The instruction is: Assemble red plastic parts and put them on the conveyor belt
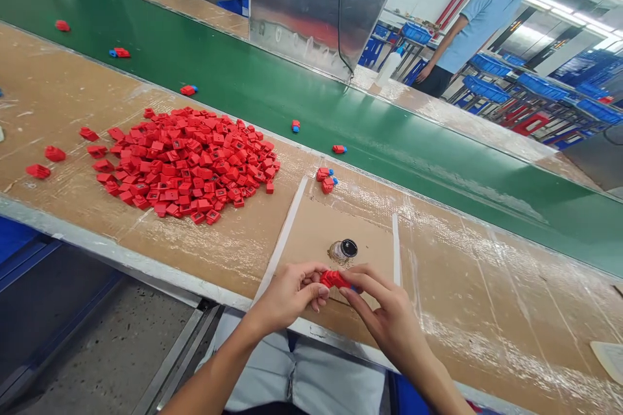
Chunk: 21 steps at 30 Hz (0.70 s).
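- Head cam: red piece held btwn both hands, over near end of cardboard sheet, just this side of small jar.
- L hand: thumb + index closed on L end of red piece, approx. no gap beyond its thickness; other fingers curled under.
- R hand: thumb + fingertips pinched round R end of same piece, where a bit of blue part shows; rest of it hidden by fingers.
- Small jar: upright, dark top (lid or contents, can't tell), dark specks on the sheet around it.
- White tape strips run along L + R sides of sheet, on the brown workbench.
- Two red/blue pieces sit touching or nearly so, past far end of sheet, near green belt.
- Big pile of red pieces on bench to L, w/ a few strays farther L.
- Five small pcs. spaced well apart on belt, most showing red + blue.
- Beyond belt: metal panel w/ black cable, white bottle, co-worker in lt. blue shirt, blue trays on racks.
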Each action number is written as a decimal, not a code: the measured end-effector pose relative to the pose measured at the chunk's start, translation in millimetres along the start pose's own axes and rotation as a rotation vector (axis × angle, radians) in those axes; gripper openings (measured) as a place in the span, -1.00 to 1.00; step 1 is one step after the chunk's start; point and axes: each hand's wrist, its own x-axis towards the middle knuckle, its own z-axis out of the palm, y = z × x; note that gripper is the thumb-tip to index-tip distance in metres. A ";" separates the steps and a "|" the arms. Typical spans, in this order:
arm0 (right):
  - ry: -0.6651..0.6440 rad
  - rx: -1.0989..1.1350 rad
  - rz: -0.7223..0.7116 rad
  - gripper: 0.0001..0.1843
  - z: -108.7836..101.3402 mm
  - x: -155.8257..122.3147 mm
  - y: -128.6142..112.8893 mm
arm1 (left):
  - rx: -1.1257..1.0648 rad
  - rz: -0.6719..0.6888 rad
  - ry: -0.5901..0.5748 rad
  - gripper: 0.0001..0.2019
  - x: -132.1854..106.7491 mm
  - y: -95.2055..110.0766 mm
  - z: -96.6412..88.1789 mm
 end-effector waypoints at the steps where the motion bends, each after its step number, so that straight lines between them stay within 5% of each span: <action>1: -0.011 0.005 -0.002 -0.82 1.1 -0.7 0.4 | 0.017 -0.003 -0.012 -0.74 0.0 0.5 -0.4; 13: -0.064 0.125 0.013 -0.85 20.7 -14.3 10.0 | 0.189 -0.099 -0.133 -0.84 -0.2 0.0 -7.9; 21: 0.047 0.150 0.048 -0.86 34.1 -14.0 15.0 | 0.162 -0.137 -0.135 -0.80 3.0 0.9 -4.4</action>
